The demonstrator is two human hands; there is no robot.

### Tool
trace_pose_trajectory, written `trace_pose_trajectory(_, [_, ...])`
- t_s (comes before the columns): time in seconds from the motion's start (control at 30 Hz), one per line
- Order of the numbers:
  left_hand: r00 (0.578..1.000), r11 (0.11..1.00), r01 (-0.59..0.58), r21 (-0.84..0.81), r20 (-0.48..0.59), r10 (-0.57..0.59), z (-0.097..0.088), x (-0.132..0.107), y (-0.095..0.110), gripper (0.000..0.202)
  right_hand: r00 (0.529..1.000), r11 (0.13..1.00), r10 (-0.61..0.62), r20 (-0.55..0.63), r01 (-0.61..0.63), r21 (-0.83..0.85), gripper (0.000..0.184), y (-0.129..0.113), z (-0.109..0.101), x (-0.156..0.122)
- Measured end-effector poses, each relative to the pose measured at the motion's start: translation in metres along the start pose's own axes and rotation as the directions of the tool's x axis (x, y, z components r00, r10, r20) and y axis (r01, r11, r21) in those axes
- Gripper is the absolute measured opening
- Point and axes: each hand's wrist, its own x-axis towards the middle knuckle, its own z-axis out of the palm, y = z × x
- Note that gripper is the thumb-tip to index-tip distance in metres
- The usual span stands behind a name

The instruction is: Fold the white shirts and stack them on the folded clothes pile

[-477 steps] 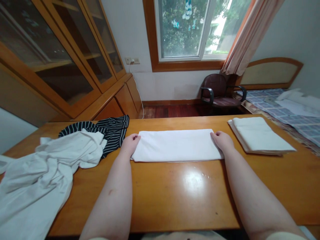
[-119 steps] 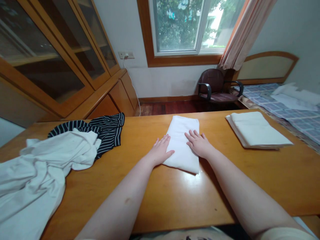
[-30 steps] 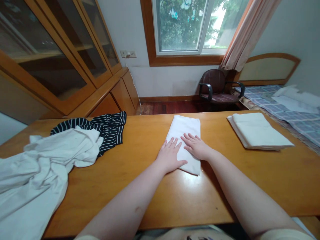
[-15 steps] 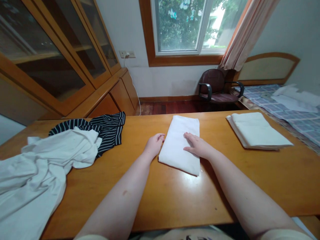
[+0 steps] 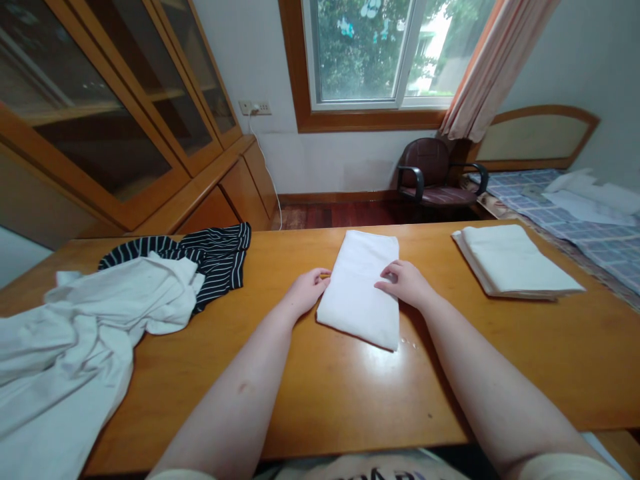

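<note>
The folded white cloth lay on the bench right between the hands, its long side pointing away from the person. The left hand curled at its left edge, the right hand at its right edge. Whether either grip pinched it, I could not tell.

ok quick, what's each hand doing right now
Left hand: fingers curled against the left edge of the folded white cloth; grip cannot be told.
Right hand: curled on its right edge; grip cannot be told.
</note>
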Motion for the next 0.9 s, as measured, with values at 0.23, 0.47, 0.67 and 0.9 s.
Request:
trace_pose_trajectory(0.23, [0.856,0.959,0.256,-0.12,0.489,-0.167,-0.034,-0.023,0.007,0.041,0.997,0.997,0.068,0.039,-0.066,-0.05,0.031,0.002,0.006,0.004])
trace_pose_trajectory(0.47, [0.812,0.959,0.265,-0.098,0.559,-0.167,-0.04,-0.025,0.004,0.039,0.993,0.993,0.105,0.046,-0.102,-0.058,0.031,0.001,0.007,0.005])
trace_pose_trajectory(0.67, [0.889,0.971,0.137,-0.197,0.457,-0.033,-0.037,-0.025,0.014,0.029,0.993,0.992,0.11,0.042,-0.107,-0.061,0.031,0.001,0.008,0.004])
trace_pose_trajectory(0.9, [0.842,0.994,0.079,0.073,0.528,-0.106,-0.043,-0.026,0.013,0.023,0.993,0.992,0.115,0.034,-0.113,-0.058,0.031,0.002,0.009,0.005])
